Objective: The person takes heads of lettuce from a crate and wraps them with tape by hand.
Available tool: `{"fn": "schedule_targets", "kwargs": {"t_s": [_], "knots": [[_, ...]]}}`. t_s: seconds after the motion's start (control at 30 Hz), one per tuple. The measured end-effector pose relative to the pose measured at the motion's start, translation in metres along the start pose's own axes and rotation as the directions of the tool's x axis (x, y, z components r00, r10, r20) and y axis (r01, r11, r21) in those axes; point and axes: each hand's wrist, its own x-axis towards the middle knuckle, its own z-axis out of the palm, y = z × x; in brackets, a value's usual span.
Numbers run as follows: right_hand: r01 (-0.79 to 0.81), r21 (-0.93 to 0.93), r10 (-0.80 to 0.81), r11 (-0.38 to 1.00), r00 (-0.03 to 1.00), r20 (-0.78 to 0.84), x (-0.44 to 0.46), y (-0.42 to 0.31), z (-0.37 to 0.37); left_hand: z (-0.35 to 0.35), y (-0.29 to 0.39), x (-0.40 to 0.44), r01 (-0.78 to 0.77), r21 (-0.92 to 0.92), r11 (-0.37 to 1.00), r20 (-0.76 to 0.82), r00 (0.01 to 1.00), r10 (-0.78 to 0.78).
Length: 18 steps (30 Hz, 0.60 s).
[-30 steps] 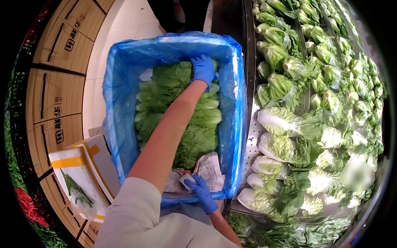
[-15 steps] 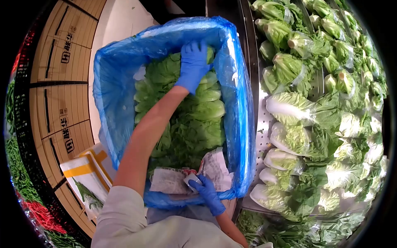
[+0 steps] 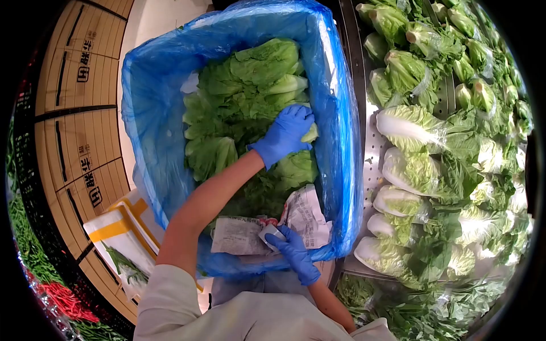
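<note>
A crate lined with blue plastic (image 3: 152,131) holds heads of green lettuce (image 3: 264,59) lying in rows. My left hand (image 3: 286,135), in a blue glove, is closed around one lettuce head near the right side; a pale end (image 3: 311,134) shows between thumb and fingers. At the crate's near edge, my right hand (image 3: 296,256), also gloved, grips a small whitish-grey object (image 3: 269,235) whose kind I cannot make out. Printed paper (image 3: 239,234) lies beneath and beside that hand, with another crumpled sheet (image 3: 307,213) to its right.
Right of the crate, a metal display shelf (image 3: 372,156) carries napa cabbages (image 3: 409,128) and wrapped leafy heads (image 3: 405,71). Brown panels (image 3: 85,136) and a white box with yellow tape (image 3: 116,230) stand at the left. Red chillies (image 3: 68,301) are at the lower left.
From the crate's far end, my left hand has come nearer to me and taken hold of a lettuce head at the right. My right hand keeps its grip. The camera view has shifted.
</note>
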Motion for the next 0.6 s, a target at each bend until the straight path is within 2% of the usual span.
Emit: {"fn": "schedule_targets", "kwargs": {"t_s": [0.07, 0.13, 0.17, 0.2, 0.23, 0.27, 0.3, 0.37, 0.4, 0.43, 0.47, 0.5, 0.53, 0.57, 0.6], "knots": [[0.022, 0.024, -0.021, 0.999, 1.0, -0.011, -0.003, -0.002, 0.002, -0.002, 0.002, -0.001, 0.0, 0.048, 0.999, -0.014, 1.0, 0.0], [0.036, -0.039, -0.037, 0.999, 0.999, -0.033, -0.007, -0.007, 0.004, -0.007, 0.009, -0.006, 0.006, 0.092, 0.996, -0.022, 1.0, -0.004], [0.027, -0.039, -0.028, 0.999, 0.999, -0.032, -0.009, -0.008, 0.005, -0.012, 0.017, -0.01, 0.06, 0.033, 0.998, -0.124, 0.991, -0.056], [0.035, -0.128, -0.044, 0.991, 0.997, -0.068, -0.012, -0.01, 0.006, -0.016, 0.025, -0.017, 0.108, -0.03, 0.994, -0.219, 0.969, -0.112], [0.042, -0.214, -0.065, 0.976, 0.992, -0.104, -0.016, -0.012, 0.008, -0.019, 0.036, -0.03, 0.107, -0.035, 0.994, -0.21, 0.971, -0.112], [0.075, -0.38, -0.119, 0.922, 0.989, -0.092, -0.027, -0.021, 0.007, -0.023, 0.052, -0.049, 0.117, -0.158, 0.98, -0.118, 0.984, -0.137], [0.068, -0.374, -0.111, 0.925, 0.989, -0.095, -0.044, -0.032, 0.006, -0.027, 0.069, -0.07, 0.138, -0.278, 0.951, -0.024, 0.988, -0.15], [-0.027, -0.052, 0.022, 0.998, 0.995, -0.1, -0.073, -0.049, -0.001, -0.005, 0.102, -0.125, 0.08, -0.323, 0.943, 0.049, 0.997, -0.068], [-0.035, -0.047, 0.03, 0.998, 0.995, -0.097, -0.079, -0.049, -0.005, 0.0, 0.118, -0.148, 0.021, -0.206, 0.978, 0.125, 0.992, 0.006], [0.184, 0.013, -0.18, 0.983, 0.97, -0.166, -0.083, -0.048, -0.009, 0.001, 0.133, -0.167, -0.05, -0.092, 0.994, 0.21, 0.975, 0.069], [0.399, 0.057, -0.374, 0.915, 0.893, -0.25, -0.087, -0.051, -0.012, -0.015, 0.145, -0.173, 0.104, -0.562, 0.821, 0.212, 0.977, 0.021], [0.441, 0.108, -0.414, 0.891, 0.887, -0.205, -0.083, -0.062, -0.019, -0.024, 0.154, -0.177, 0.107, -0.653, 0.75, 0.218, 0.975, 0.05], [0.371, 0.088, -0.35, 0.924, 0.917, -0.191, -0.071, -0.081, -0.021, -0.033, 0.164, -0.181, 0.114, -0.735, 0.669, 0.223, 0.972, 0.079], [0.296, 0.065, -0.281, 0.953, 0.943, -0.177, -0.06, -0.094, -0.022, -0.038, 0.169, -0.185, 0.118, -0.737, 0.665, 0.23, 0.97, 0.083], [0.237, 0.174, -0.203, 0.956, 0.96, -0.195, -0.048, -0.088, -0.023, -0.044, 0.173, -0.189, -0.015, -0.635, 0.773, 0.251, 0.941, 0.225]]}}
